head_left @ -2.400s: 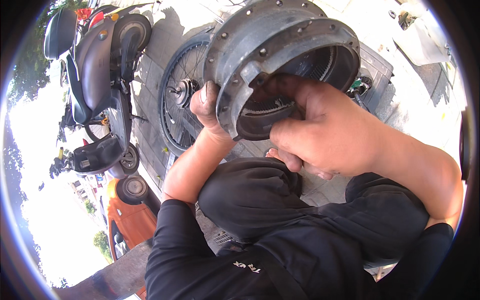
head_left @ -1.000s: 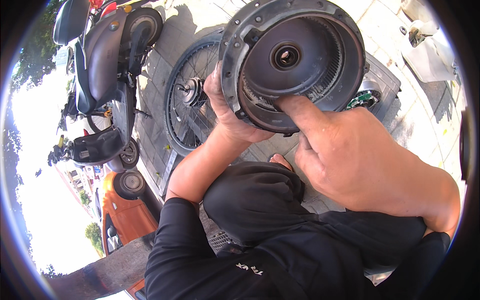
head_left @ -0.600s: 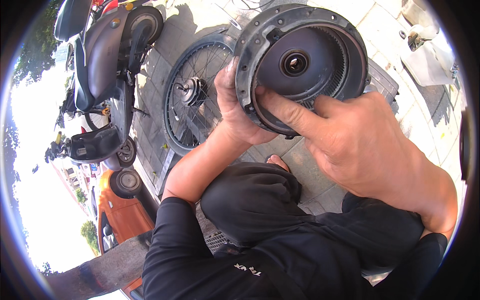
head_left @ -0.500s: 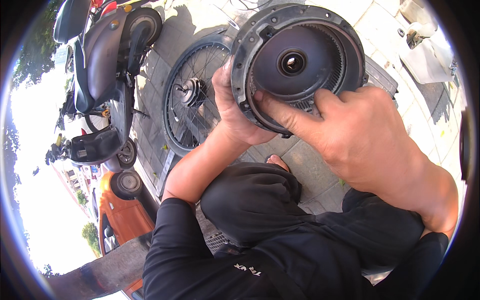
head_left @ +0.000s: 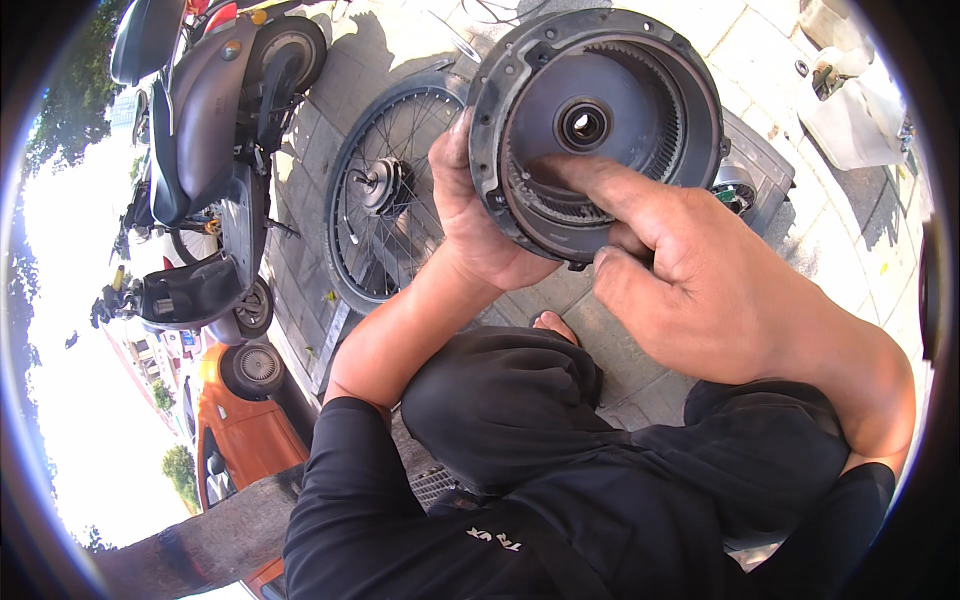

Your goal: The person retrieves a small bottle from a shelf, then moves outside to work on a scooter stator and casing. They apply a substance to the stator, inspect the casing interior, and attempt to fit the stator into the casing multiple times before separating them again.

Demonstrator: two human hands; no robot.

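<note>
Nearest, in the lower half of the frame, there are two knees in dark trousers [head_left: 500,385]. Above them, one metal hub shell [head_left: 625,90] is in the upper centre of the frame, tilted, its open side towards the viewer. The left hand [head_left: 478,232] holds the shell at its left rim, with the palm underneath. The right hand [head_left: 705,285] puts a straight index finger inside, near the lower left of the toothed ring [head_left: 672,140]; the thumb is apart from this finger, and whether the bent fingers grip the lower rim I cannot tell. In my judgement, the left hand should hold the rim firmly, so that the shell does not turn, and the finger should press only lightly, because the teeth may be sharp. I count one bearing [head_left: 583,123] in the shell's floor. Farther, there are one spoked wheel [head_left: 338,200] left of centre, with one hub motor [head_left: 377,187]; one grey case [head_left: 772,170] at right, with one green circuit board [head_left: 733,192] near it; and one white container [head_left: 860,125] at upper right. Farthest, one scooter [head_left: 188,115] stands at upper left and one orange car [head_left: 250,435] at lower left
</note>
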